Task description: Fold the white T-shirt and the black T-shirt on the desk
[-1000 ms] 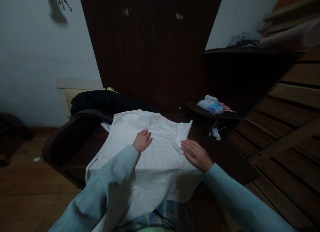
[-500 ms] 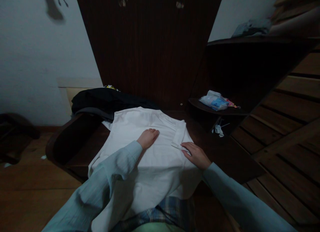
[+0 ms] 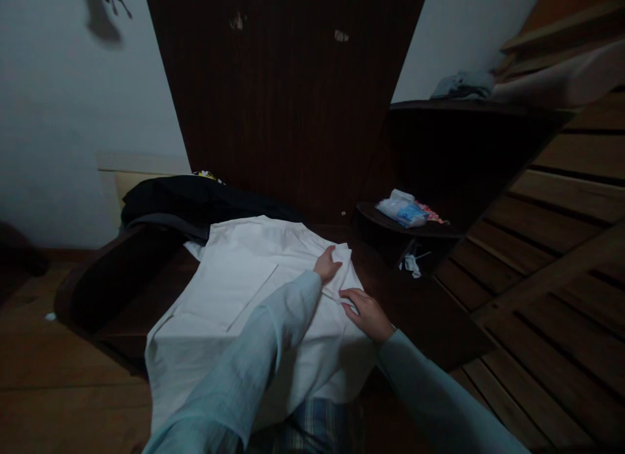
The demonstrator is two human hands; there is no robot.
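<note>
A white shirt (image 3: 215, 288) lies spread over the dark wooden seat, its near part hanging over the front edge toward my lap. On its right side a narrow strip, seemingly a sleeve, is folded inward and bunched. My left hand (image 3: 327, 265) is closed on the upper part of this fold, thumb and fingers gripping the cloth. Just below and to the right, my right hand (image 3: 368, 316) pinches the fold's lower edge between thumb and fingers. A straight seam or pocket edge shows left of my left forearm.
Dark clothes (image 3: 195, 200) are heaped behind the shirt at left, by the curved armrest (image 3: 92, 278). To the right, a small corner shelf (image 3: 371, 214) holds a plastic packet (image 3: 403, 208). A slatted wooden frame (image 3: 551, 258) stands at far right.
My left hand has moved right, from lying flat on the shirt's middle to gripping the fold. My right hand stays at the fold's lower edge. The strip is now more bunched.
</note>
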